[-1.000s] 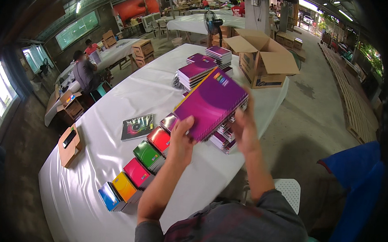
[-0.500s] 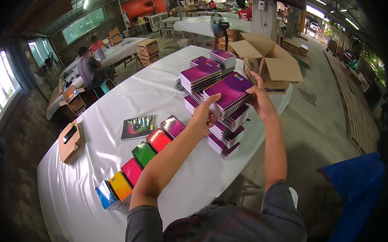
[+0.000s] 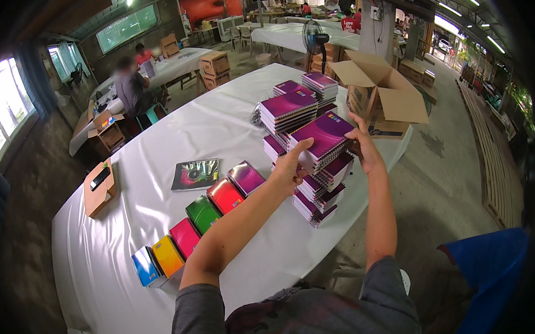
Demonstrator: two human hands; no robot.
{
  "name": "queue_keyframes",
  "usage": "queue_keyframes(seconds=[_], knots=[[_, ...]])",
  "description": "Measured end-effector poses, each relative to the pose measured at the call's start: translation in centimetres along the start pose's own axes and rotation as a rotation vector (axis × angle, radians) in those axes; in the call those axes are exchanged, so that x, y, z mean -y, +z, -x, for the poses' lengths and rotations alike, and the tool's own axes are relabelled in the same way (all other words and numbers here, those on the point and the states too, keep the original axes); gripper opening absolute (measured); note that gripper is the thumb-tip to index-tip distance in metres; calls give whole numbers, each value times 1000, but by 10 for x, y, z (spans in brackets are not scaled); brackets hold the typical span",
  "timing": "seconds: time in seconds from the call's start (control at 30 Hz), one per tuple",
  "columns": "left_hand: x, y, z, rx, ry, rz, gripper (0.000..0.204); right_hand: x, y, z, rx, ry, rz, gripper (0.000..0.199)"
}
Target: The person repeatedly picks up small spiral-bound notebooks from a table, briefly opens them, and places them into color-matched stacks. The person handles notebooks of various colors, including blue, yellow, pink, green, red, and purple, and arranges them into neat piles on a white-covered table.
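Both hands grip a batch of purple notebooks [image 3: 323, 139] atop a fanned stack [image 3: 319, 190] near the bench's [image 3: 161, 132] right edge: the left hand [image 3: 288, 168] clasps the near end, the right hand [image 3: 364, 148] the far side. More purple stacks [image 3: 288, 108] stand just behind. An open cardboard box [image 3: 381, 94] sits, it seems, at the far right corner.

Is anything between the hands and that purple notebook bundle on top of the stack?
Nothing visible. The left hand and right hand already grip the purple notebook bundle at opposite ends, resting on the notebook stack.
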State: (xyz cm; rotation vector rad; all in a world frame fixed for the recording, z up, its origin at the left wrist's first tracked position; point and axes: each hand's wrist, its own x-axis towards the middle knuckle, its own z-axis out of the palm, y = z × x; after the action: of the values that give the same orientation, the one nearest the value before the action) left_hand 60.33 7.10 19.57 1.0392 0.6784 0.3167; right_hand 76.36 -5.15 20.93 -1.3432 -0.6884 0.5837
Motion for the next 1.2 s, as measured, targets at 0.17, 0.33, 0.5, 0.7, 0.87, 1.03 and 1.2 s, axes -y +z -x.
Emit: queue_keyframes(seconds=[0.17, 0.33, 0.5, 0.7, 0.87, 1.03, 1.2], knots=[[0, 2, 8, 18, 0, 7, 63, -3, 0, -1, 14, 15, -9, 60], [7, -5, -5, -61, -88, 16, 98, -3, 3, -1, -6, -8, -9, 65], [16, -29, 22, -126, -44, 152, 97, 4, -5, 14, -284, -213, -7, 63], [39, -109, 107, 2, -58, 298, 46, 40, 27, 67, -555, -784, -139, 55], [70, -191, 191, -64, 89, 616, 22, 46, 108, 103, -321, -1036, -126, 36], [103, -257, 303, -335, 357, 861, 18, 7, 241, 141, 306, -855, 31, 16], [148, -307, 401, -534, 602, 1081, 17, -60, 370, 198, 975, -898, 451, 23]])
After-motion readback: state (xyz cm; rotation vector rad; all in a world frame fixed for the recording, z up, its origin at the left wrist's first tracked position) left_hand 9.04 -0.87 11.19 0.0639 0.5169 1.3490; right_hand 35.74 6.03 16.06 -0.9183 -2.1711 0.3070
